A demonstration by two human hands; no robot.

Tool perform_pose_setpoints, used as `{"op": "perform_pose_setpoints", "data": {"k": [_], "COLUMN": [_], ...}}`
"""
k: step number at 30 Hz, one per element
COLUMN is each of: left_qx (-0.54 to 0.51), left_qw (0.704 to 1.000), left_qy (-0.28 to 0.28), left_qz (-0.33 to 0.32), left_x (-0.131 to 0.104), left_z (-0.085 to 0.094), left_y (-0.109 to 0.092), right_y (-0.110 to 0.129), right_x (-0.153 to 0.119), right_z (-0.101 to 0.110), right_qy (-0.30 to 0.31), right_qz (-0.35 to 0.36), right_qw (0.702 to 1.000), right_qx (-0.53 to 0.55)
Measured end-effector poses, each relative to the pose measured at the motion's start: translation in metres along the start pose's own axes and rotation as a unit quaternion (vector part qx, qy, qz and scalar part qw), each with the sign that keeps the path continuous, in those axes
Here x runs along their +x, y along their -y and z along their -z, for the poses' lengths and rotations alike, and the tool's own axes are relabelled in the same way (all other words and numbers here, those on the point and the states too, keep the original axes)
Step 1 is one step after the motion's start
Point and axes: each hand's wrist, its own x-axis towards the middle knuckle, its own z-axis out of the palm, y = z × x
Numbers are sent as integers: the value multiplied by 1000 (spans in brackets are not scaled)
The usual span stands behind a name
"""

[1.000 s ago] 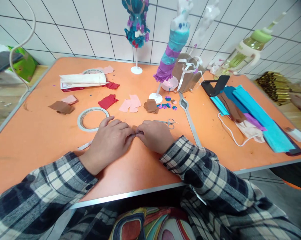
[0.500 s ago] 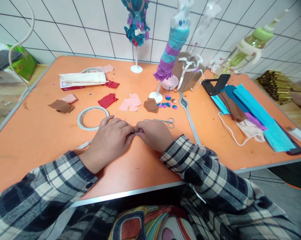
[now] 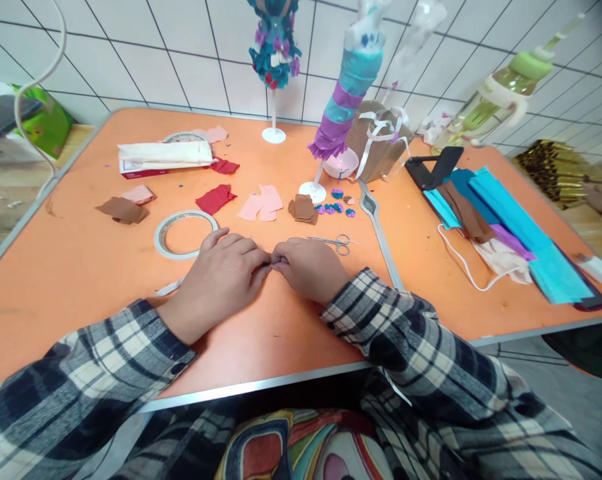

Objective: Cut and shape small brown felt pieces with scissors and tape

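Note:
My left hand (image 3: 225, 277) and my right hand (image 3: 308, 267) meet fingertip to fingertip over the orange table (image 3: 241, 353). Both are pinched closed on something too small and hidden to make out. A roll of tape (image 3: 161, 241) lies flat just beyond my left hand, with a short white strip (image 3: 169, 288) beside my left wrist. Small scissors (image 3: 341, 245) rest just beyond my right hand. Farther off are brown paper pieces (image 3: 303, 209), pink pieces (image 3: 268, 203), a red piece (image 3: 215, 199) and several small blue and purple bits (image 3: 332, 209).
Two decorated stands, one with blue flowers (image 3: 275, 63) and one wrapped in blue and purple (image 3: 345, 100), are at the back. A pink bowl (image 3: 341, 163), a bottle (image 3: 503, 93), a black holder (image 3: 438, 170) and coloured paper strips (image 3: 535, 230) occupy the right side.
The view has shifted very slightly. Both hands keep nearly the same pose, fingertips together.

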Motion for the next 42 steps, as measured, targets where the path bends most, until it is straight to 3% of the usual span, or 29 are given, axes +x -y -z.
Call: {"op": "perform_pose_setpoints", "data": {"k": [22,42], "left_qx": [7,5], "left_qw": [1000,1000], "left_qy": [2,0], "left_qz": [2,2], "left_x": [0,0], "left_z": [0,2], "left_y": [1,1], "right_y": [2,3], "right_x": [-3,-4], "right_z": [-1,3], "right_qy": [-24,-8], "right_qz": [13,-2], "right_qw": [1000,999], "right_qx": [-8,-49]}}
